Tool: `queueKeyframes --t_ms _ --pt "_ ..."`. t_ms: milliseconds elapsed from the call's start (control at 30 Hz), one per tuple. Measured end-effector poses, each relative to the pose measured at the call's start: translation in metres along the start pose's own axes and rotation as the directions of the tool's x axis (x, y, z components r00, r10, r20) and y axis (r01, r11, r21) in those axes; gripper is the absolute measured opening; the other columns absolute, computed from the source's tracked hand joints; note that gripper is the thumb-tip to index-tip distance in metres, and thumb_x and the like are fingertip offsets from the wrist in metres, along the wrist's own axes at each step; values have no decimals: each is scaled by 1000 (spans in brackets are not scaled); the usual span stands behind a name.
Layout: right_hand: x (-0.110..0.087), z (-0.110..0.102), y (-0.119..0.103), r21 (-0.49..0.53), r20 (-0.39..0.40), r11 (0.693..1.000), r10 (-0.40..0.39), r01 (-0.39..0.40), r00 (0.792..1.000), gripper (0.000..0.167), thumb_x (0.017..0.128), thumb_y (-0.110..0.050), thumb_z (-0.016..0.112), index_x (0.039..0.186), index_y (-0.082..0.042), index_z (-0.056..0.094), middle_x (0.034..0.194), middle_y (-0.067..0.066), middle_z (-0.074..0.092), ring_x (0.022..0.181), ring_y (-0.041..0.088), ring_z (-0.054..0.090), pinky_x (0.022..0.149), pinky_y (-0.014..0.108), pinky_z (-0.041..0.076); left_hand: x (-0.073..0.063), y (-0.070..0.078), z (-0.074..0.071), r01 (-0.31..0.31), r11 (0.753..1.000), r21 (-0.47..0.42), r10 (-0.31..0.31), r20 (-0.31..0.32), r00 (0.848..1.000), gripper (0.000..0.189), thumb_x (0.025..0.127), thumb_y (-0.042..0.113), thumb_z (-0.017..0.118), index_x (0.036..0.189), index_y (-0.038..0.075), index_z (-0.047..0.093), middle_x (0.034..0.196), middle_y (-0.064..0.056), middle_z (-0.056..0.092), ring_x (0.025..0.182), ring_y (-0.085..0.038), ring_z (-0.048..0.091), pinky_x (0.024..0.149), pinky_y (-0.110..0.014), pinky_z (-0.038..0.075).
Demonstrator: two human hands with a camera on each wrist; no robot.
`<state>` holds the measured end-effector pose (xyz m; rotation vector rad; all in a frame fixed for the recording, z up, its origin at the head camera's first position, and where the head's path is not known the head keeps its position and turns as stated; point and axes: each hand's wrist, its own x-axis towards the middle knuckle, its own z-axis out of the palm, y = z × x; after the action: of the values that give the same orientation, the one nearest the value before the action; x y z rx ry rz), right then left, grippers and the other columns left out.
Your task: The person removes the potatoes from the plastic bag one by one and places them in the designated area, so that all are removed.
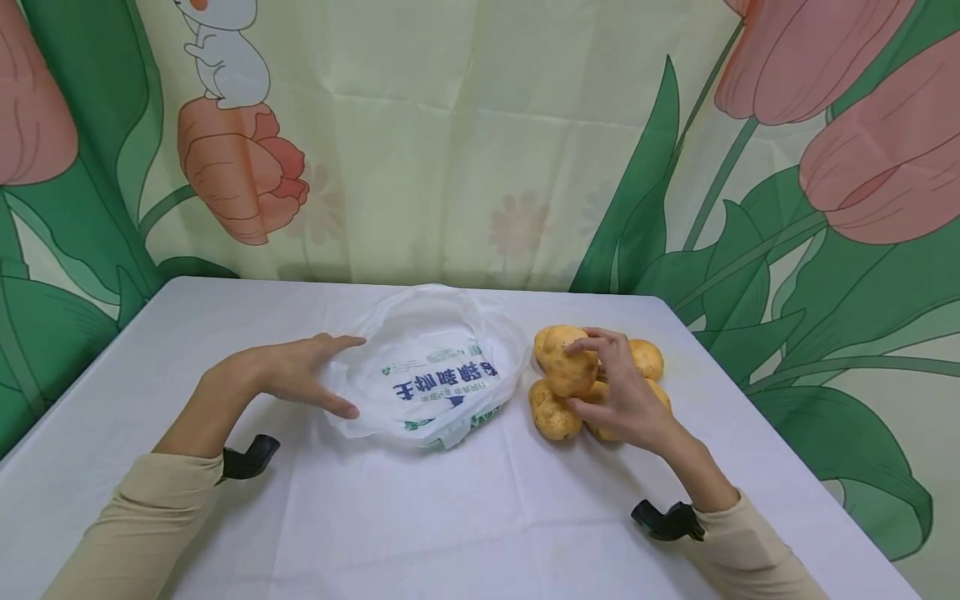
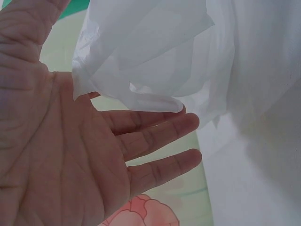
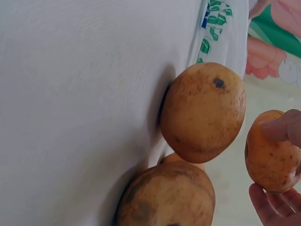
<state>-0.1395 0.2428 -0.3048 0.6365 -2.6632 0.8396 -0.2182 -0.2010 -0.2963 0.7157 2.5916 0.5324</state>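
Observation:
A white plastic bag (image 1: 442,367) with blue and green print lies on the table, its mouth spread wide. Against its left rim is my left hand (image 1: 300,375), thumb and fingers apart; in the left wrist view the fingers (image 2: 160,136) are nearly straight beside the thin film. My right hand (image 1: 622,392) grips a potato (image 1: 567,362) between thumb and fingers, above several other potatoes (image 1: 555,410). In the right wrist view the held potato (image 3: 270,155) is off the table, apart from a potato (image 3: 204,113) that rests on the cloth.
A white cloth covers the table (image 1: 420,533). Behind it hangs a curtain (image 1: 450,167) printed with tulips and a rabbit. Black wrist mounts (image 1: 251,457) sit on both forearms. The potato group lies just right of the bag.

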Motion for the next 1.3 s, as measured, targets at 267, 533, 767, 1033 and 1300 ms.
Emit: queueKeyframes --t_ms 267,533,767,1033,1300 --pt "-7 -9 8 -19 -13 999 36 -36 999 68 75 7 84 130 -12 50 151 23 30 143 41 33 97 60 49 -1 0 0 -20 1000 -2 20 -5 1000 115 76 62 83 161 9 26 155 -28 35 142 -46 37 110 -68 34" --pt "-13 -13 14 -48 -24 997 54 -55 998 69 73 8 84 130 -10 49 152 26 29 138 45 38 95 63 48 -1 0 0 -9 1000 0 9 -5 1000 115 76 62 83 161 11 26 156 -28 34 142 -47 36 110 -69 34" --pt "-20 -19 19 -81 -45 996 38 -42 998 72 71 9 85 131 -9 49 151 27 30 130 43 46 94 38 50 -1 0 0 -18 1000 -7 18 -2 1000 115 76 62 83 161 9 26 155 -28 35 143 -47 36 111 -68 33" --pt "-29 -28 24 -72 -76 996 53 -59 996 71 71 11 83 131 -8 50 147 25 32 136 44 39 93 8 36 -1 0 -1 -17 1000 1 17 -2 1000 115 76 62 83 161 10 26 154 -29 36 141 -47 37 110 -68 34" --pt "-38 -35 26 -72 -103 992 93 -101 990 70 72 10 84 131 -8 50 149 24 32 135 44 39 94 14 39 -2 -1 -1 -17 1000 3 17 1 1000 115 76 62 83 162 10 25 155 -29 35 142 -48 36 109 -69 34"
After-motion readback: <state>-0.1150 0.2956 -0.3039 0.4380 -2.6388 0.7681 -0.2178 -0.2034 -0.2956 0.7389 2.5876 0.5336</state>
